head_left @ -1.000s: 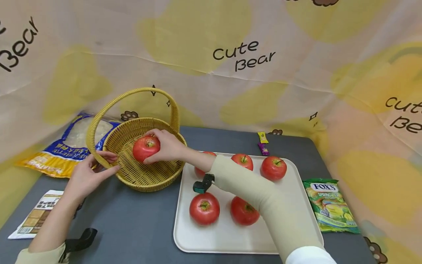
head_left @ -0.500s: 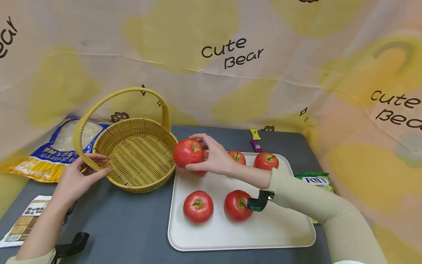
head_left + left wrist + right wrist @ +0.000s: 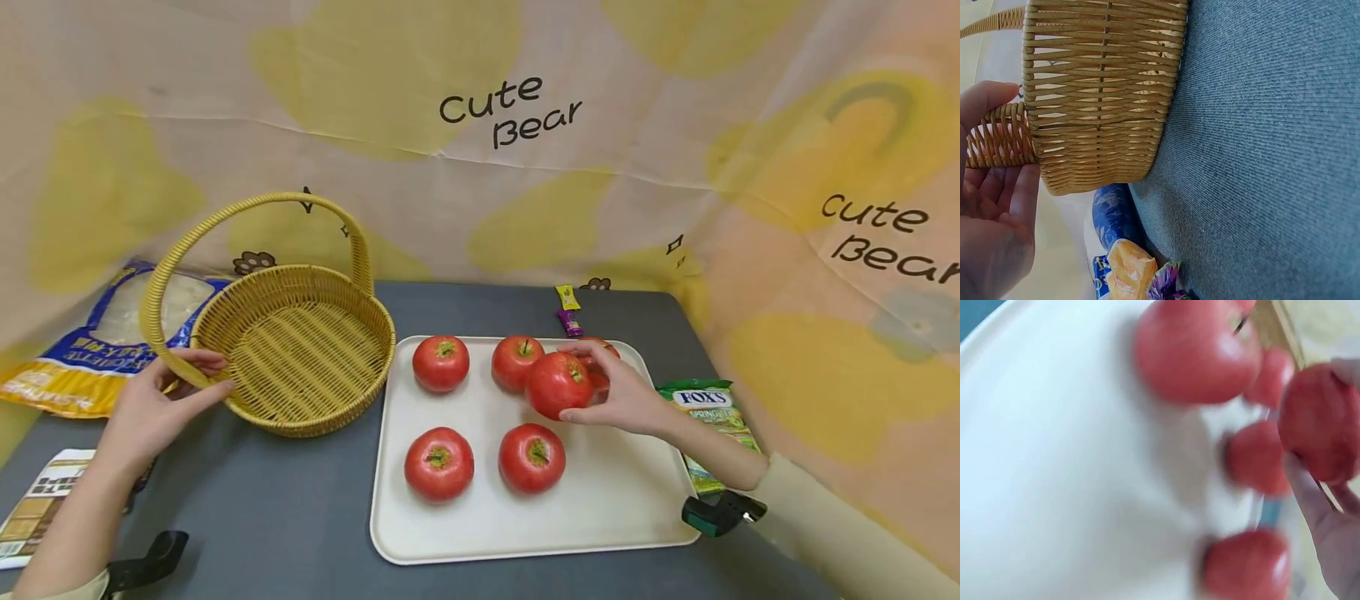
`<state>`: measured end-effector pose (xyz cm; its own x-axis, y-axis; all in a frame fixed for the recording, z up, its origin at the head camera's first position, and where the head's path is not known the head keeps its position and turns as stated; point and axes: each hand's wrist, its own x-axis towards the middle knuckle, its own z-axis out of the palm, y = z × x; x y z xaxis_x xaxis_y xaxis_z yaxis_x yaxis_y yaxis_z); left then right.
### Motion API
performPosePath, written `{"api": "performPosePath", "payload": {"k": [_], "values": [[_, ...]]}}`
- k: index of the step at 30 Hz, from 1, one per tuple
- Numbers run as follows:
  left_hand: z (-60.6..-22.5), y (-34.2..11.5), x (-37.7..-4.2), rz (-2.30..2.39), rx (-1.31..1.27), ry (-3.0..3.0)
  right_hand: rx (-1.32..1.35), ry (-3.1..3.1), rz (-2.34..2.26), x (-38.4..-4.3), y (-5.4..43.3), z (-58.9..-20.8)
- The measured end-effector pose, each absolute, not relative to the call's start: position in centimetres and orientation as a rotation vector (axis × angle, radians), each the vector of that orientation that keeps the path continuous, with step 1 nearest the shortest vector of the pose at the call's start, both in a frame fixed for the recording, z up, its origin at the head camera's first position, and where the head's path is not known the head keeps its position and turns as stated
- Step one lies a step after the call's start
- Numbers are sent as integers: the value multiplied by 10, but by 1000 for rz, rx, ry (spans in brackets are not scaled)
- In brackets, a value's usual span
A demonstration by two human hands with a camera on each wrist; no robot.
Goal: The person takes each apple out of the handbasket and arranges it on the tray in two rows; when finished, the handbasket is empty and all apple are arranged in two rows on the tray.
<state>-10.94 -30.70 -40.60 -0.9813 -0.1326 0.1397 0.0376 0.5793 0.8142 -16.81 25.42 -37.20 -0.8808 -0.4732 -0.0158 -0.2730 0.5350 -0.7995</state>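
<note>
My left hand (image 3: 150, 412) grips the lower end of the handle (image 3: 155, 304) of a yellow wicker basket (image 3: 307, 367). Thumb and fingers lie on either side of the woven handle in the left wrist view. No fruit lies inside the basket. Over the white tray (image 3: 607, 512), my right hand (image 3: 630, 400) holds a red apple (image 3: 557, 387) raised, thumb below and fingers behind it. Several more apples sit on the tray, among them a front-left apple (image 3: 438, 464) and a front-right apple (image 3: 531, 458). The held apple partly hides the back-right one.
Behind the basket's left side leans a blue and yellow bag (image 3: 105, 350). A white and brown packet (image 3: 41, 500) lies at the left edge. Two small wrapped sweets (image 3: 569, 310) lie behind the tray. A green Fox's bag (image 3: 708, 425) is at its right, partly behind my forearm.
My right hand has carried the apple out of the basket and rightward over the tray. My left hand has kept its grip on the handle. The head view has shifted slightly right.
</note>
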Motion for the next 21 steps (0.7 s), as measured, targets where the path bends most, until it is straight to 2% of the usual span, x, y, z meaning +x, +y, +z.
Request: {"api": "performPosePath", "payload": {"k": [8, 21], "values": [[-406, -306, -109, -1373, 103, -2615, -576, 2510, -1185, -144, 317, -397], [-406, -308, -109, -1376, 100, -2622, -614, 2506, -1106, -129, 328, -415]]}}
